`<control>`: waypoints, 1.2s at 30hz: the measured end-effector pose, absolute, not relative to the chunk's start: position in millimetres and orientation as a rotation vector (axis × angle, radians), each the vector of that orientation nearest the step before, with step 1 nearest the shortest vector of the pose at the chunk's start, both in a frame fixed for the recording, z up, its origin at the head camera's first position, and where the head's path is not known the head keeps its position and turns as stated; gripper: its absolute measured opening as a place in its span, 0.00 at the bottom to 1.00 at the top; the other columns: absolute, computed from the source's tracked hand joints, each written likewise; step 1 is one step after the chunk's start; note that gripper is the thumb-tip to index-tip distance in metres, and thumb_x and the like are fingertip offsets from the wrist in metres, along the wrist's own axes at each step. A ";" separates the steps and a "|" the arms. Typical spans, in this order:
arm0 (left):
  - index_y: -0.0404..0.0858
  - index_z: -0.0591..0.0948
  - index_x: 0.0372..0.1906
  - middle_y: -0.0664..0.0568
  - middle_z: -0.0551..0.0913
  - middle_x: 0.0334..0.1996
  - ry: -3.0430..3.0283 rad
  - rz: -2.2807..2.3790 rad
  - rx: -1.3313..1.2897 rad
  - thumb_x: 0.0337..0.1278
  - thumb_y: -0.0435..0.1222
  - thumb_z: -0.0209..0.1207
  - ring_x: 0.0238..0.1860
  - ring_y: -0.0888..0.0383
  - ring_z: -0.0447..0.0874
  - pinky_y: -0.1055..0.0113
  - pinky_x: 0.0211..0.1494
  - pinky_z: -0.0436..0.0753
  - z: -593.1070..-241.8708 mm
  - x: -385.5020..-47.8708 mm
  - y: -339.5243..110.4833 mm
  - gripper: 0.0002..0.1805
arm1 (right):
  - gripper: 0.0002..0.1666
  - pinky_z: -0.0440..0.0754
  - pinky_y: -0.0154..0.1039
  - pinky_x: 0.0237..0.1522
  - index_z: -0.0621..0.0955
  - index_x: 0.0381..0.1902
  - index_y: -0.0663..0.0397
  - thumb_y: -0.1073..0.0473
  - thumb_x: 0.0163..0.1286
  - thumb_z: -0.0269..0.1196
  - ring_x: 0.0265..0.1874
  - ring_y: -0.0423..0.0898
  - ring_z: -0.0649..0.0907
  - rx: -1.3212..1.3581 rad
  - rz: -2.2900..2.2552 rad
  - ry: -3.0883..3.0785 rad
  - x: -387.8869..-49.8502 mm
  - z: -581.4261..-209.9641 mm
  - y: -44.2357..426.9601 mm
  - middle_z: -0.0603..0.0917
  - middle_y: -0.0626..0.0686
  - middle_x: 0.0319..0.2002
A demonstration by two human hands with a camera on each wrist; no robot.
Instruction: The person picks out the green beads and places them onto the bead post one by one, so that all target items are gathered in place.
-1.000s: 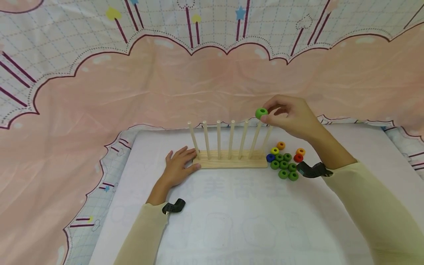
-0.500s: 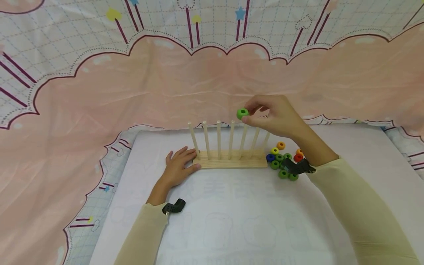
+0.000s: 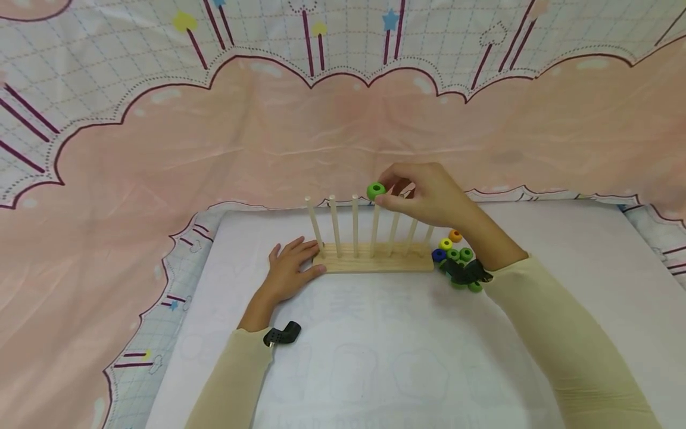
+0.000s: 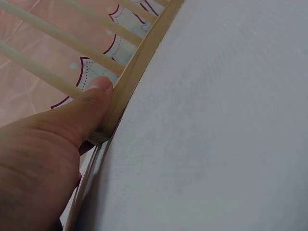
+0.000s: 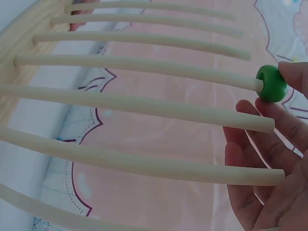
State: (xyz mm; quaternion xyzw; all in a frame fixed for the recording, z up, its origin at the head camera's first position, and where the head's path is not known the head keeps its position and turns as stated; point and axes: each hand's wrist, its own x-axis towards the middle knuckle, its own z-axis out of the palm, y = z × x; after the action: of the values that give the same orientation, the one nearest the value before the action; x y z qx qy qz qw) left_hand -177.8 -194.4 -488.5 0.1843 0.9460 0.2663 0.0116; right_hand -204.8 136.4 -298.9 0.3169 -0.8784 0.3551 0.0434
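A wooden peg stand (image 3: 372,265) has several upright bare pegs in a row. My left hand (image 3: 291,271) holds its left end, thumb on the near edge and fingers at the far side. In the left wrist view the thumb (image 4: 91,103) lies against the base. My right hand (image 3: 426,192) pinches a green bead (image 3: 376,190) between thumb and fingertips at the top of the middle peg. From the right wrist the green bead (image 5: 272,83) meets that peg's tip at its hole; how far the tip is inside is hard to tell.
Right of the stand lie loose beads: a blue bead (image 3: 439,255), a yellow bead (image 3: 445,243), an orange bead (image 3: 455,236) and several green ones, partly hidden by my right wrist. A patterned pink cloth (image 3: 321,131) hangs behind the white tabletop (image 3: 343,357).
My right hand has carried the green bead leftward past the right-hand pegs, then slightly down to the middle peg's tip. The left hand has stayed in place.
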 end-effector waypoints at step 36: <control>0.43 0.76 0.71 0.51 0.73 0.74 2.955 0.838 0.574 0.66 0.55 0.63 0.81 0.46 0.55 0.33 0.77 0.37 -489.5 -178.0 -194.6 0.34 | 0.14 0.86 0.39 0.41 0.86 0.46 0.40 0.43 0.67 0.70 0.44 0.41 0.85 0.950 0.855 -2.818 -208.3 -302.4 140.0 0.88 0.41 0.42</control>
State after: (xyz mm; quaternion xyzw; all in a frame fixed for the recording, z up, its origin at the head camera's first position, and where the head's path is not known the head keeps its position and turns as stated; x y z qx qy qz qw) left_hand -178.0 -194.6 -489.5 0.1836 0.9457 0.2682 0.0083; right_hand -208.3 140.0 -302.4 0.3071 -0.9104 0.2764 0.0237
